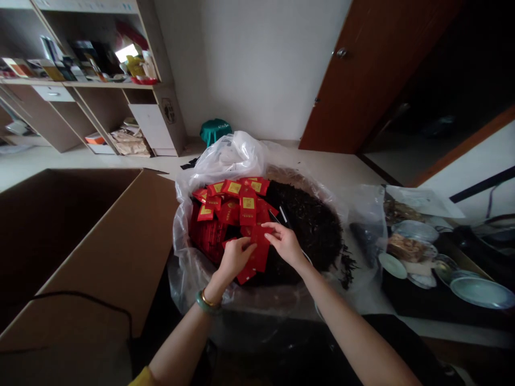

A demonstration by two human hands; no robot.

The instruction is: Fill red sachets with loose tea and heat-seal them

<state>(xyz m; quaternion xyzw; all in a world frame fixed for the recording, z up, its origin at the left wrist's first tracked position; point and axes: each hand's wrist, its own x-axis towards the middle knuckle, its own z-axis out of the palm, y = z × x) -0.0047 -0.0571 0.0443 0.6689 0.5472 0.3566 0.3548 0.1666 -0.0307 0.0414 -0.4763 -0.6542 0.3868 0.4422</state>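
Note:
A big clear plastic bag [225, 161] lies open before me, holding a heap of dark loose tea leaves [314, 220] on the right and a pile of small red packets with gold labels [231, 203] on the left. My left hand [235, 257] and my right hand [284, 241] meet over the middle of the bag, each pinching a red packet [260, 247] or a few stacked packets between thumb and fingers. A green bangle and a gold one sit on my left wrist [208, 302].
A large open cardboard box [100, 241] stands at my left, a black cable draped over its flap. Plates and bowls [426, 252] crowd a dark tray at the right. Shelves [80, 80] line the far left wall, a green stool [215, 131] and a brown door [370, 75] beyond.

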